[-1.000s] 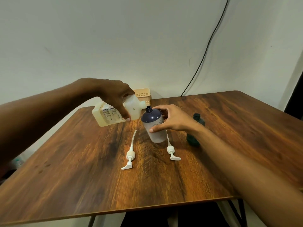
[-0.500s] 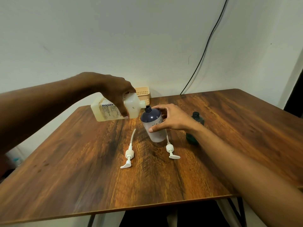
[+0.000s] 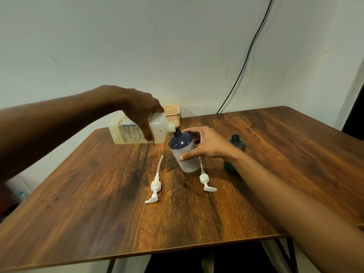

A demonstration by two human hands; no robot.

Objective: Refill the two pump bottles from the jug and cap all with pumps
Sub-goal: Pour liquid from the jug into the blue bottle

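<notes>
1. The jug (image 3: 136,133) is in the air above the bench (image 3: 285,154). Its long axis lies close to horizontal, and the spout points toward the person's right with a slight downward tilt.
2. The spout sits just above and a little left of the open neck of the grey bottle (image 3: 180,143). Whether liquid is flowing cannot be told.
3. The grey bottle stands near the middle of the bench with no pump fitted and appears to lean slightly toward the jug.
4. The left hand (image 3: 137,109) grips the jug from above, with fingers and thumb wrapped round its body near the shoulder.
5. The right hand (image 3: 206,143) holds the grey bottle's upper body, thumb in front and fingers curled round behind, steadying it.
6. Judgement: the pour depends on spout-to-neck alignment. The neck is narrow, so any sideways drift of the jug would likely spill onto the bench.
7. The green bottle (image 3: 237,144), also without a pump, stands to the right of the grey bottle, partly behind the right wrist.
8. Two white pumps lie flat on the bench: the left pump (image 3: 155,186) in front of the jug, and the right pump (image 3: 205,180) just beside the grey bottle's base.
</notes>
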